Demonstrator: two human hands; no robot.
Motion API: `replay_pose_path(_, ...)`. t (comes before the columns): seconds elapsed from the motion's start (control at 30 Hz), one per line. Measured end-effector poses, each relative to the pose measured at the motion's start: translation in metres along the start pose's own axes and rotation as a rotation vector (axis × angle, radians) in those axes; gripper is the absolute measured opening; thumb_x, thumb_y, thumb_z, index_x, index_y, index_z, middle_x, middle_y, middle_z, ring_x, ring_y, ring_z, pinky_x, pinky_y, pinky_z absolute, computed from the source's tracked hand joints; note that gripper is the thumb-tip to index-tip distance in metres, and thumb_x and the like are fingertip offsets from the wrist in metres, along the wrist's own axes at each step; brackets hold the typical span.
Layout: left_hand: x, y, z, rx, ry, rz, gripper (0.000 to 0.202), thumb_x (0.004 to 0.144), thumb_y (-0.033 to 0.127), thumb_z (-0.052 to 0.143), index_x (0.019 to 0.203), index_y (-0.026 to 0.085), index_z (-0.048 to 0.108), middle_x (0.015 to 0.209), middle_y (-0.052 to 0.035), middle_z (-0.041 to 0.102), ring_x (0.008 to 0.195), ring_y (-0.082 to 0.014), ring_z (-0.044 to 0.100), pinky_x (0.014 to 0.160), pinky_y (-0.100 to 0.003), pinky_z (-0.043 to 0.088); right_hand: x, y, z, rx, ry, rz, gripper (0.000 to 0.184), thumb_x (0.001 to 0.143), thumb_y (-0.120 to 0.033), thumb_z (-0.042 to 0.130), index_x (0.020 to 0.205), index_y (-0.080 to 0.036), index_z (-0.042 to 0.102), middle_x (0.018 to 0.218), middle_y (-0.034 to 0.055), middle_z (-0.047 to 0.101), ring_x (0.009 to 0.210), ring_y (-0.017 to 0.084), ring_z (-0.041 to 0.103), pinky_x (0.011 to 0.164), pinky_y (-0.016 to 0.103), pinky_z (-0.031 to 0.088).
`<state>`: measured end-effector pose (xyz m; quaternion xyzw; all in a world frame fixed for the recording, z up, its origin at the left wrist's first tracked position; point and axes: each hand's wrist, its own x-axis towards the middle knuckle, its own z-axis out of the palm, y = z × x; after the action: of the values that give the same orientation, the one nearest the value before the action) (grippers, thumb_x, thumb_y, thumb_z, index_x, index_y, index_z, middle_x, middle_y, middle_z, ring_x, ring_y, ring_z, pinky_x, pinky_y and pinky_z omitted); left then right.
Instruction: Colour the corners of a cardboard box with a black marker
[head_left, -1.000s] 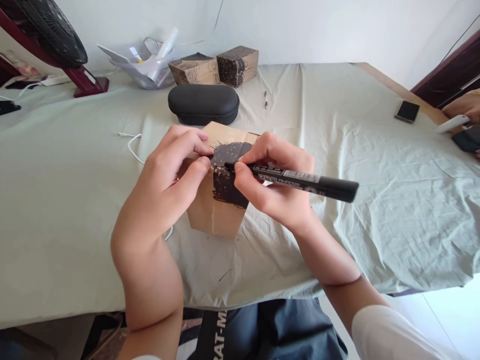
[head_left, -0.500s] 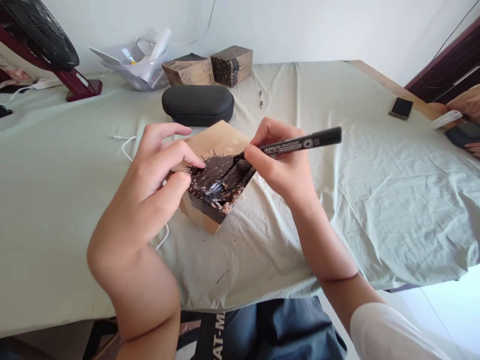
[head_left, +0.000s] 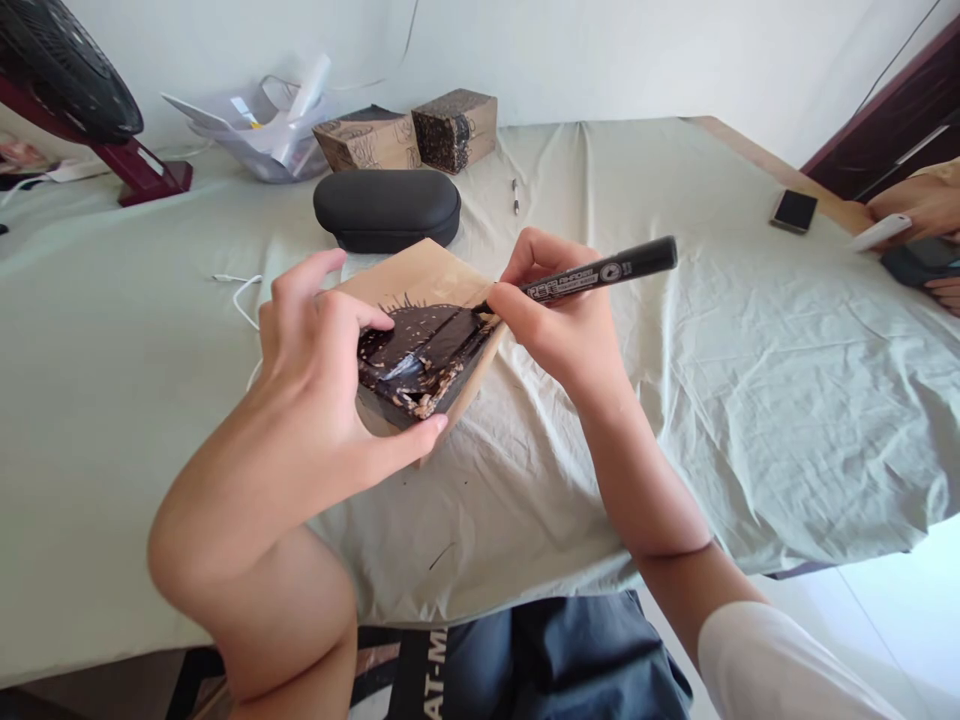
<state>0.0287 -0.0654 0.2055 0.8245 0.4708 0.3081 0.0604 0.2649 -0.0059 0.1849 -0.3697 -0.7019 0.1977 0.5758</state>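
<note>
A small brown cardboard box (head_left: 420,285) lies tilted on the table's pale green cloth (head_left: 675,400). Much of its upper side is inked glossy black with pale specks. My left hand (head_left: 322,390) grips the box from the left, fingers over the top and thumb under its near corner. My right hand (head_left: 559,320) is closed on a black marker (head_left: 600,272), whose tip touches the box's right edge by the black patch.
Behind the box lies a black zip case (head_left: 386,208). Two more inked cardboard boxes (head_left: 409,135) and a crumpled plastic bag (head_left: 255,125) stand at the back. A black fan (head_left: 67,70) is at far left, a phone (head_left: 793,210) and another person's hand (head_left: 919,205) at right.
The box has been tipped from upright onto a slant, black side up. My left hand moved from pinching its top to gripping its side. The marker swung up and now touches the box's right edge.
</note>
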Motion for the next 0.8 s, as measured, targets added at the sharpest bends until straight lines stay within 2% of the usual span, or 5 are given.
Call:
replay_pose_path(0.1,0.002,-0.001,0.0,0.027,-0.008,0.005,0.088,0.055,0.038,0.088,0.132,0.032,0.045,0.165,-0.0173,0.028,0.164,-0.0474,0.022,0.121,-0.07,0.038,0.001,-0.006,-0.003,0.037,0.004,0.04,0.031,0.089,-0.009,0.062,0.071,-0.022,0.04,0.064,-0.0053,0.04,0.059,0.01,0.041,0.054,0.024,0.036)
replay_pose_path(0.23,0.005,-0.001,-0.002,0.077,-0.05,0.002,0.084,0.065,0.038,0.083,0.139,0.027,0.046,0.164,-0.0204,0.025,0.165,-0.0459,0.021,0.123,-0.067,0.04,0.003,-0.02,-0.006,0.135,-0.007,0.181,0.033,0.086,-0.012,0.063,0.066,-0.022,0.038,0.061,-0.0057,0.036,0.057,0.008,0.037,0.052,0.023,0.03)
replay_pose_path(0.33,0.007,-0.002,-0.003,0.084,-0.058,0.006,0.085,0.064,0.035,0.083,0.141,0.026,0.047,0.163,-0.0211,0.026,0.165,-0.0445,0.022,0.123,-0.066,0.042,0.003,-0.024,-0.007,0.201,-0.007,0.247,0.033,0.084,-0.014,0.063,0.064,-0.022,0.039,0.06,-0.0056,0.036,0.057,0.008,0.034,0.051,0.023,0.027)
replay_pose_path(0.57,0.013,-0.01,-0.002,0.058,-0.049,0.005,0.075,0.071,0.041,0.076,0.14,0.024,0.052,0.158,-0.0195,0.029,0.163,-0.0431,0.024,0.126,-0.065,0.038,0.004,-0.019,-0.001,0.245,0.037,0.234,0.032,0.085,-0.016,0.065,0.065,-0.022,0.041,0.061,-0.0054,0.039,0.057,0.009,0.035,0.051,0.023,0.028)
replay_pose_path(0.8,0.018,-0.013,-0.002,-0.002,-0.019,0.044,0.074,0.068,0.04,0.077,0.138,0.025,0.056,0.155,-0.0167,0.033,0.163,-0.0402,0.025,0.127,-0.059,0.042,0.007,-0.012,-0.003,0.345,0.039,0.248,0.028,0.081,-0.011,0.057,0.063,-0.023,0.038,0.059,-0.0053,0.033,0.054,0.009,0.027,0.05,0.025,0.023)
